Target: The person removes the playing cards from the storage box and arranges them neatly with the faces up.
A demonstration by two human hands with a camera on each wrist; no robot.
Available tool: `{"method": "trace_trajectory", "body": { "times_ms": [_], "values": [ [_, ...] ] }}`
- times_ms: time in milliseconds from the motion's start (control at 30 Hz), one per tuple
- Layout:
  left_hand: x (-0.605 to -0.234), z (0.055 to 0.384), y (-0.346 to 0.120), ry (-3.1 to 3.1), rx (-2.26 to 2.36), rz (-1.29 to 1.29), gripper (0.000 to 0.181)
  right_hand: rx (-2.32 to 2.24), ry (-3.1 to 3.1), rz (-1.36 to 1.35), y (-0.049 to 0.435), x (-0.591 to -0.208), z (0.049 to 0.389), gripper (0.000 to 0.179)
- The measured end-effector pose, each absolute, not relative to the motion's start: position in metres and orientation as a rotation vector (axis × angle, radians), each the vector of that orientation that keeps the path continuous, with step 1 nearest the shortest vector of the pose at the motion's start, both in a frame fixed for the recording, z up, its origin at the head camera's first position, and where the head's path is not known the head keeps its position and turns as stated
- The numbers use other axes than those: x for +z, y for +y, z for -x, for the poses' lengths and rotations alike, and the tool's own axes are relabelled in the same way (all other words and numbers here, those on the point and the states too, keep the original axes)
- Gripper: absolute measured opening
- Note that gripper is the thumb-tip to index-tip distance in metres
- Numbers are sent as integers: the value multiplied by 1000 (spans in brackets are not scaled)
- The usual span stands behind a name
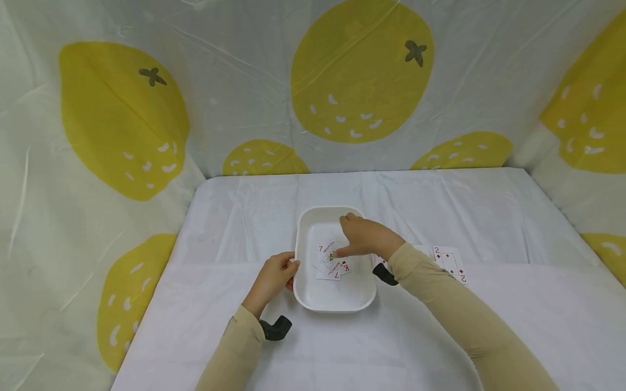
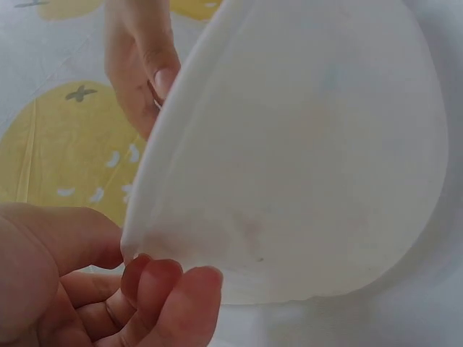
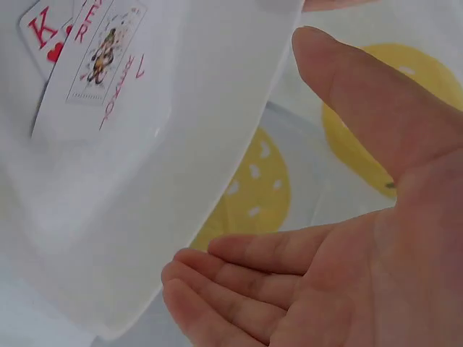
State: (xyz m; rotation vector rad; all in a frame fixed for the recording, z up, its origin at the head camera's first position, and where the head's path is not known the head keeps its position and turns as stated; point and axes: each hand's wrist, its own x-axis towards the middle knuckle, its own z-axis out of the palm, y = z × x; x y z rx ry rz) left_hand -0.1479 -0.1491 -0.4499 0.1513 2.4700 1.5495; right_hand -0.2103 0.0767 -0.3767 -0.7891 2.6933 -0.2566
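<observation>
A white rectangular tray (image 1: 335,297) is in the middle of the head view, with a few playing cards (image 1: 329,272) lying overlapped inside it. A joker (image 3: 107,61) and a king of hearts (image 3: 37,30) show among them in the right wrist view. My left hand (image 1: 274,276) grips the tray's left rim, thumb on top and fingers curled beneath; the left wrist view shows the tray's underside (image 2: 311,166) raised at an angle. My right hand (image 1: 369,237) is over the tray's right side, thumb spread from the relaxed fingers, nothing between them.
To the right of the tray a two of diamonds (image 1: 449,263) lies face up on the white cloth (image 1: 406,336), beside other cards partly hidden by the right forearm. A lemon-print curtain (image 1: 235,81) hangs behind and along both sides of the table.
</observation>
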Motion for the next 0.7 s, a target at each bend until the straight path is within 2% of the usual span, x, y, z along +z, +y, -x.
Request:
{"method": "trace_trajectory", "body": {
  "times_ms": [167, 500, 700],
  "values": [
    [-448, 148, -150, 2475, 1536, -164, 30, -173, 2675, 735, 48, -387, 213, 80],
    [-448, 148, -151, 2471, 1520, -144, 32, -35, 2637, 649, 20, -411, 216, 52],
    [-450, 148, -150, 2464, 1533, -148, 33, 25, 2660, 564, 17, -422, 214, 55]
  ]
}}
